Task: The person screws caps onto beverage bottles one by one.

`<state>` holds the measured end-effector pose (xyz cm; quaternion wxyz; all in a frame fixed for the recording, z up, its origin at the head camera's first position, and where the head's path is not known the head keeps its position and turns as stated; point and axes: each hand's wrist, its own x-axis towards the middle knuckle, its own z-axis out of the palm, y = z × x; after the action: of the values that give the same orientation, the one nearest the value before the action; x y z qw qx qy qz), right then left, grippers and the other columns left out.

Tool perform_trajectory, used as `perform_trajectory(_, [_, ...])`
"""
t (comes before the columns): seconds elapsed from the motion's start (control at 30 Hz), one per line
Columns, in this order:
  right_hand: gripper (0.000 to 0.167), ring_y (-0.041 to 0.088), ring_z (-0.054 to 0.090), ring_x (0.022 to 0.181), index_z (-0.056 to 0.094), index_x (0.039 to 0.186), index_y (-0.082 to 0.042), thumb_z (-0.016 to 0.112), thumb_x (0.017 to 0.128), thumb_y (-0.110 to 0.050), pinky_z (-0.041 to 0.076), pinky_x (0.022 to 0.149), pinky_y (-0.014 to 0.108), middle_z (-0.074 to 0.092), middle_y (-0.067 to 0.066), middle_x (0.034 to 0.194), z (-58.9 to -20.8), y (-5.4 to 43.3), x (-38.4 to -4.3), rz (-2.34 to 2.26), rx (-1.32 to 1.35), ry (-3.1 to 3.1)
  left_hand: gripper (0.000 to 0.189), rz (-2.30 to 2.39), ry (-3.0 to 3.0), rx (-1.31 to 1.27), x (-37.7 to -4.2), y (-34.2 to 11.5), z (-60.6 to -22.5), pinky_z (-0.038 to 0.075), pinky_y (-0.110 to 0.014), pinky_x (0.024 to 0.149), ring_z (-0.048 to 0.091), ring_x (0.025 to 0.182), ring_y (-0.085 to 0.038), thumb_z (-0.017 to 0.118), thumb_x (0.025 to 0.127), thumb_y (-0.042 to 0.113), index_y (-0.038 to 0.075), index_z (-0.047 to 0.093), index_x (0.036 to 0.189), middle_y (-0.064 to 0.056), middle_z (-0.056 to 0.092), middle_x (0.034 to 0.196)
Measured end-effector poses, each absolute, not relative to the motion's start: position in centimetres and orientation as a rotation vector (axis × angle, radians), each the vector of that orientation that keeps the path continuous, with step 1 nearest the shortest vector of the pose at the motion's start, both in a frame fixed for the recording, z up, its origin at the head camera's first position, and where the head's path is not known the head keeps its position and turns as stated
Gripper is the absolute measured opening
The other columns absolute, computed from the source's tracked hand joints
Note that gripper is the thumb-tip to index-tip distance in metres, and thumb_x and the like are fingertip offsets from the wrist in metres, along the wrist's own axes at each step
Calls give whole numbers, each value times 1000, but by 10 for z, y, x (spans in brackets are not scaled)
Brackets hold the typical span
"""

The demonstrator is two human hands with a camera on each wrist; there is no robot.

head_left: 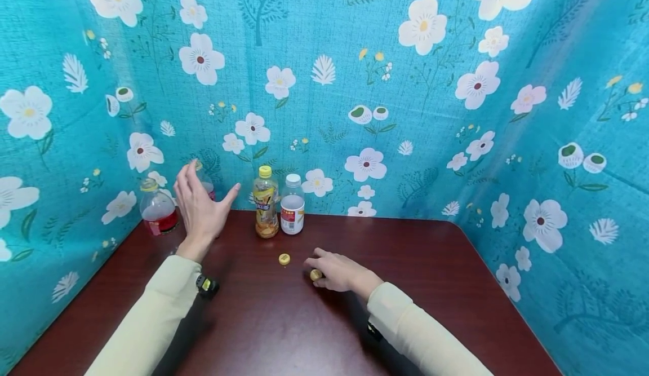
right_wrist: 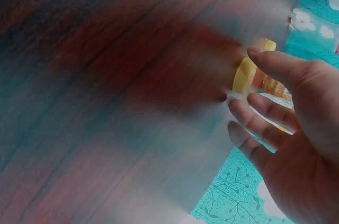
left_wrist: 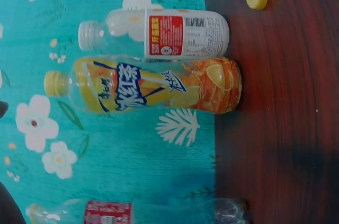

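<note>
My left hand (head_left: 201,207), fingers straight and thumb spread wide, is in front of a clear bottle with a red label (left_wrist: 108,212), which it partly covers in the head view. Low over the table, my right hand (head_left: 337,271) has its thumb and fingers spread around a yellow cap (head_left: 316,274). In the right wrist view that cap (right_wrist: 244,75) shows between the thumb and index fingertip, close to both. Another yellow cap (head_left: 284,259) lies flat on the table, to the left of the right hand.
An iced tea bottle with a yellow cap (head_left: 266,202) stands beside a white-capped bottle (head_left: 292,207) at the table's back edge. Farther left stands a bottle of red drink (head_left: 159,211). A teal flowered curtain (head_left: 324,100) closes off the back and sides of the brown table (head_left: 405,257).
</note>
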<state>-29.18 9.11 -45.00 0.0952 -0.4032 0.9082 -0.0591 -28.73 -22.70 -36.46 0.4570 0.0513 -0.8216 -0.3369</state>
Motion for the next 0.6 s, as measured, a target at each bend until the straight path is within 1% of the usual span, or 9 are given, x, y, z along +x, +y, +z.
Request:
perform_trajectory(0.17, [24, 8, 57, 87, 71, 121, -20, 72, 97, -19, 54, 82, 25, 57, -3, 105, -455, 85, -291, -174, -1239, 2683, 107, -933, -2060, 216, -296, -234, -370, 21, -57, 121, 18, 150, -34, 79, 87, 46, 16, 10, 163, -14, 17, 165])
perform_trajectory(0.27, [16, 7, 57, 88, 72, 115, -19, 69, 99, -17, 54, 81, 24, 59, -3, 103, -456, 83, -291, -198, -1235, 2685, 108, -1006, -2057, 251, -302, -238, -373, 19, -54, 123, 14, 153, -31, 77, 89, 45, 19, 4, 164, -12, 11, 167])
perform_trajectory(0.37, [13, 8, 57, 88, 72, 112, -19, 68, 100, -17, 55, 81, 24, 58, -3, 103, -457, 83, -292, -206, -1214, 2699, 107, -1082, -2048, 283, -310, -241, -375, 18, -51, 124, 10, 155, -29, 75, 91, 44, 22, 0, 164, -10, 8, 168])
perform_trajectory(0.5, [11, 10, 56, 89, 71, 110, -20, 68, 100, -17, 54, 79, 26, 57, -2, 103, -457, 84, -293, -218, -1191, 2707, 105, -1139, -2045, 320, -318, -246, -378, 20, -51, 124, 10, 155, -29, 73, 93, 44, 22, -2, 164, -9, 6, 168])
perform_trajectory(0.6, [12, 11, 55, 93, 71, 111, -20, 66, 101, -17, 54, 82, 27, 59, -2, 104, -458, 86, -294, -245, -1188, 2694, 105, -1185, -2053, 355, -322, -250, -381, 20, -51, 124, 10, 155, -30, 70, 94, 46, 24, -4, 164, -9, 5, 169])
